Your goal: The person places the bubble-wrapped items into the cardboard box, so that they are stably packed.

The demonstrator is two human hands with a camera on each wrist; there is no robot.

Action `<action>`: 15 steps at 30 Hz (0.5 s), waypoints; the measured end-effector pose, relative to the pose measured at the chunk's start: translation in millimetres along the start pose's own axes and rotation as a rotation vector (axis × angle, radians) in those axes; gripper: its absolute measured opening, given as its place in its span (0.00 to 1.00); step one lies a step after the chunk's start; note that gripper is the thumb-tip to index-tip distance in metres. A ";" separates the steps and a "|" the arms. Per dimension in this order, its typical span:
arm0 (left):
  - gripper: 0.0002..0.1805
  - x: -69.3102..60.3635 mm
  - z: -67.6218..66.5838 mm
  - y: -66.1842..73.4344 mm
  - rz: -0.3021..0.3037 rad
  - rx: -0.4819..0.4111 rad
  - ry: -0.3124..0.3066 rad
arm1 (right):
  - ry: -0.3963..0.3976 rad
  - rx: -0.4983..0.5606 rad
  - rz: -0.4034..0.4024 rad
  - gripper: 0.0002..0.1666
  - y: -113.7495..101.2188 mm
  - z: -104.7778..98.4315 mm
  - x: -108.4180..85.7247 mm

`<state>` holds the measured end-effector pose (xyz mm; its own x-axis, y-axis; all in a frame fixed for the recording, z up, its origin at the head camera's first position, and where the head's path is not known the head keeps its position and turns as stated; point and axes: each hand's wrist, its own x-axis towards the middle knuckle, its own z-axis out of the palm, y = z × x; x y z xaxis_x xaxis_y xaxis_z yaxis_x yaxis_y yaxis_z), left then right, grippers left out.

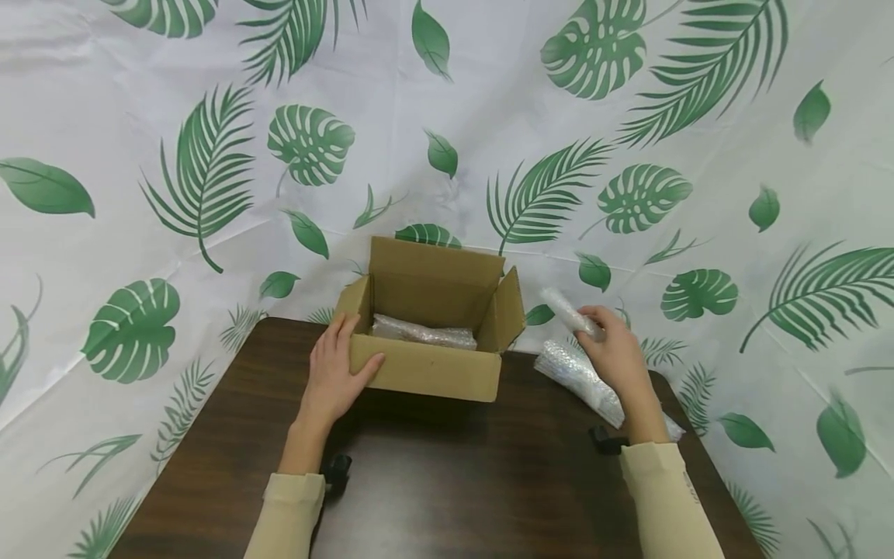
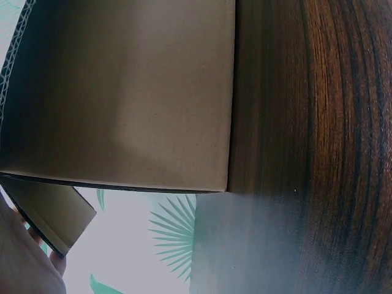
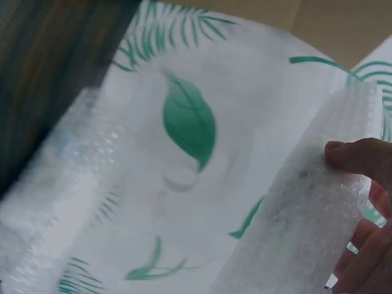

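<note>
Backdrop [image 1: 475, 101], white w/ green leaf print, noted behind and at both sides. Table [image 1: 433, 481], dark brown wood-grain, seen below. Cardboard box [image 1: 426, 374] found open at far end of table, approx. centre; rear flap raised, R flap splayed outward. Bubble-wrap bundle [image 1: 580, 382] noted lying on table, R of box and apart from it. Beige sleeves [image 1: 288, 508] seen on both arms. Second bundle [image 1: 422, 334] located inside box, laid crosswise; wrapped contents can't be made out. L hand [image 1: 335, 374] placed at near L corner of box; corner is grasped, thumb set against front panel, fingers over L flap. R hand [image 1: 618, 353] raised above table bundle; bubble-wrap roll [image 1: 567, 310] is pinched betw. thumb and fingers. Roll is held tilted, outside box to its R; gap to table bundle seen in R wrist view. Black device [image 1: 338, 473] noted at each wrist.
</note>
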<state>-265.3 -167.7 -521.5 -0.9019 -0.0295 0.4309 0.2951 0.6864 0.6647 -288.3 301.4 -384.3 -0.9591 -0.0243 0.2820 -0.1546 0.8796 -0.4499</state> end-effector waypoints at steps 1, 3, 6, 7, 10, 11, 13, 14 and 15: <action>0.47 -0.1 -0.4 -0.2 -0.002 -0.001 -0.001 | 0.005 -0.002 0.002 0.25 -2.8 -2.8 0.0; 0.48 -0.4 -0.7 -0.6 -0.004 0.000 -0.004 | 0.018 -0.004 -0.001 0.25 -9.8 -8.6 0.2; 0.48 -0.6 -1.0 -0.9 -0.007 -0.001 -0.004 | 0.047 -0.005 -0.020 0.25 -20.9 -16.4 2.7; 0.48 -0.6 -1.0 -0.8 -0.007 0.000 -0.005 | 0.058 -0.006 -0.029 0.25 -24.9 -18.8 4.0; 0.48 0.0 -1.1 -0.6 -0.007 0.000 -0.005 | 0.091 -0.018 -0.066 0.24 -36.6 -24.8 8.6; 0.48 0.2 -1.1 -0.5 -0.007 0.000 -0.005 | 0.099 -0.025 -0.076 0.24 -41.3 -26.9 10.0; 0.48 0.2 -1.1 -0.1 -0.005 0.000 -0.006 | 0.109 -0.040 -0.094 0.23 -50.5 -30.3 12.7; 0.48 0.4 -1.1 0.0 -0.004 -0.002 -0.006 | 0.112 -0.047 -0.098 0.23 -55.3 -31.9 14.1; 0.48 0.3 -1.0 0.2 -0.002 -0.003 -0.006 | 0.113 -0.048 -0.100 0.23 -60.5 -33.5 15.4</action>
<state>-265.2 -168.3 -520.6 -0.9044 -0.0264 0.4258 0.2942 0.6841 0.6674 -285.8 263.7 -324.4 -0.9063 -0.0622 0.4181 -0.2344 0.8970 -0.3747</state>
